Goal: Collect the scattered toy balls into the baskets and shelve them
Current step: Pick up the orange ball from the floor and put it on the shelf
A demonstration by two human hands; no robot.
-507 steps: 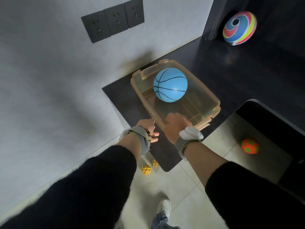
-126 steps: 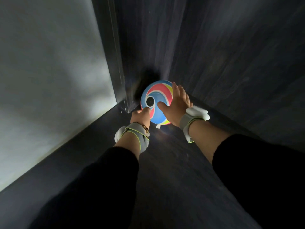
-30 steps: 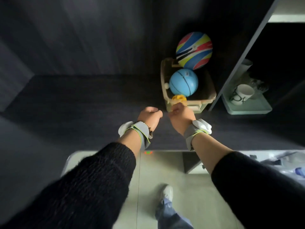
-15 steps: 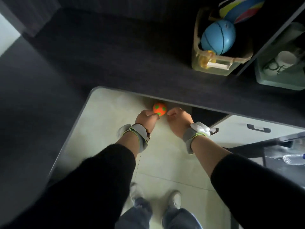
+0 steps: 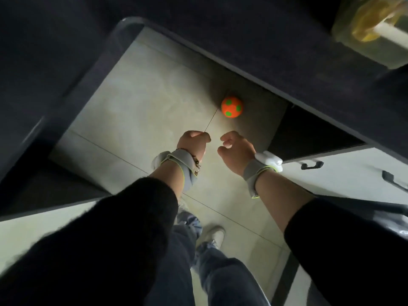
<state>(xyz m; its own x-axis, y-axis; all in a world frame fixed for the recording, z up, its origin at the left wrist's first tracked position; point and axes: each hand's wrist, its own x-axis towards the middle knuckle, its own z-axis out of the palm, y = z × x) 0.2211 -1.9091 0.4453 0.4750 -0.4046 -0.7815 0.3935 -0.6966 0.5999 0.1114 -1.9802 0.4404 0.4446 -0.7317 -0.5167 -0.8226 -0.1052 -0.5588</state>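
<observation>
Orange round toy ball with green patches [image 5: 232, 107] lying on pale tiled floor [image 5: 136, 102] beneath dark desk edge [image 5: 265, 69], near both hands but untouched. Left hand [image 5: 193, 143] balled, empty; right hand [image 5: 237, 149] loosely curled, empty. Translucent yellowish plastic basket [image 5: 375, 54] at top right, holding a blurred yellow object [image 5: 364, 18].

The ball [image 5: 232, 106] is orange with green spots. My 2 sleeves [image 5: 99, 239] are black, my wristbands [image 5: 181, 160] grey, edged in yellow-green. The floor [image 5: 136, 102] is pale beige tile, the desk [image 5: 242, 29] black, the basket [image 5: 362, 49] clear yellowish. My jeans [image 5: 220, 279] are blue, my shoe [image 5: 215, 237] white. The drawers [image 5: 344, 180] are white with black handles [image 5: 311, 165].
</observation>
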